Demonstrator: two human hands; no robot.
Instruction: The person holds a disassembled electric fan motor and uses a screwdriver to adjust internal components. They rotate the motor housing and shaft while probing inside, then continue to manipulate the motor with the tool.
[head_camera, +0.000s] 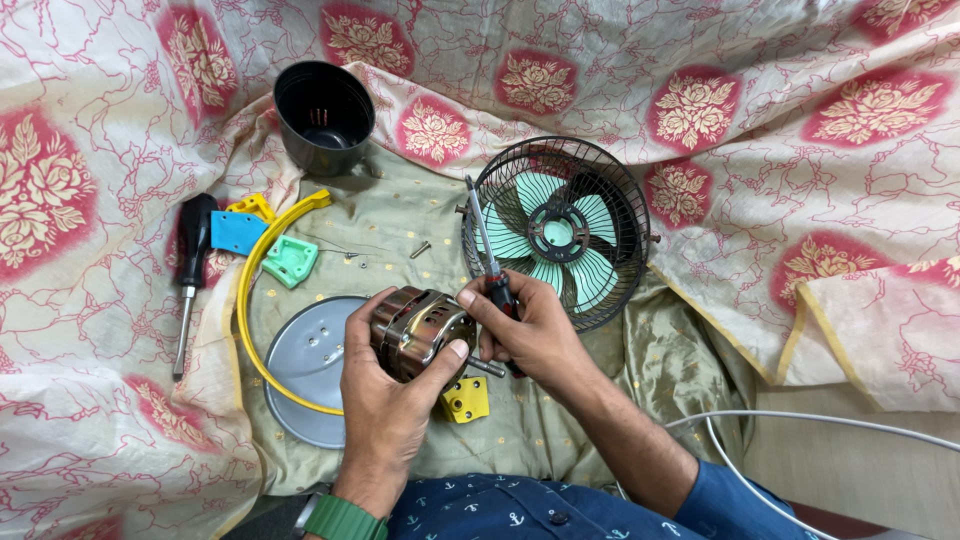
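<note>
1. Motor (420, 330) sits in our left hand (385, 395), grip wrapped tight around it, lifted off the cloth to steady it.
2. Right hand (530, 335) grip closed on screwdriver (492, 262), handle end by the motor.
3. Fan guard (558, 232), yellow ring (262, 300), black cup (325, 115) lie spread around.

Taking the fan motor (418, 332) as landmark: just above it lies a bare strip of olive cloth (400, 215), crossed only by a loose screw (420, 249) and tiny bits. Up-left the black cup (324, 115) blocks the way. To the left crowd the yellow ring (258, 290), the grey disc (305, 365) and a green bracket (291, 261). To the right the fan cage (560, 232) stands close. Below-right, past the yellow bracket (466, 398), the cloth lies open.
</note>
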